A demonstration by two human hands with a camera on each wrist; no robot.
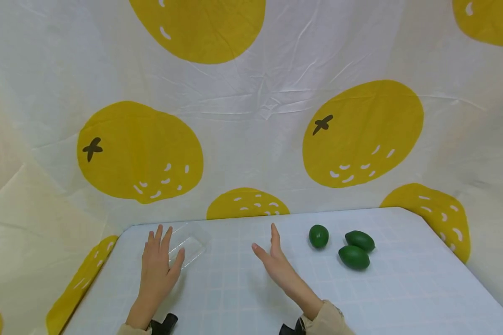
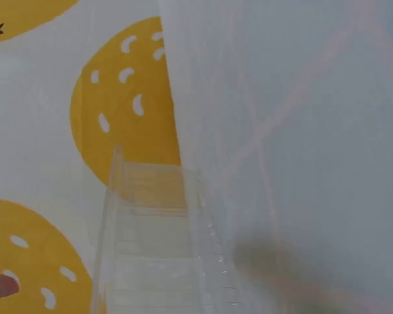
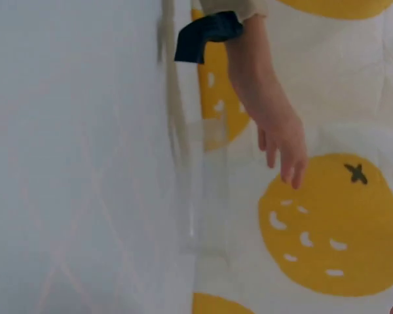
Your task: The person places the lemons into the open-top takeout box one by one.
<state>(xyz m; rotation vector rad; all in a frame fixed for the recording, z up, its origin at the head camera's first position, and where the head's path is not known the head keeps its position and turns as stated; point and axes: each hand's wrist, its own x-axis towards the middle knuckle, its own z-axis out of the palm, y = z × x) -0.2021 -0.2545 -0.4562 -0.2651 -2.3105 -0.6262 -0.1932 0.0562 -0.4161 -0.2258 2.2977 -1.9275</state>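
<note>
My left hand [image 1: 157, 270] is held above the left part of the table, fingers straight and thumb apart, with nothing in it. Just beyond it lies a clear plastic tray [image 1: 190, 246], partly hidden behind the hand; the left wrist view shows its ribbed transparent wall [image 2: 157, 229]. Over the middle of the table my right hand [image 1: 280, 267] hovers, fingers extended and holding nothing. To its right lie three dark green limes: a single lime [image 1: 318, 236], then a pair, one lime [image 1: 359, 240] behind the other lime [image 1: 354, 257].
A pale checked cloth [image 1: 243, 288] covers the table. Behind and around it hangs a white curtain [image 1: 251, 139] printed with large yellow fruits. Black straps [image 1: 164, 324] sit at the wrists, by beige sleeves [image 1: 329, 321].
</note>
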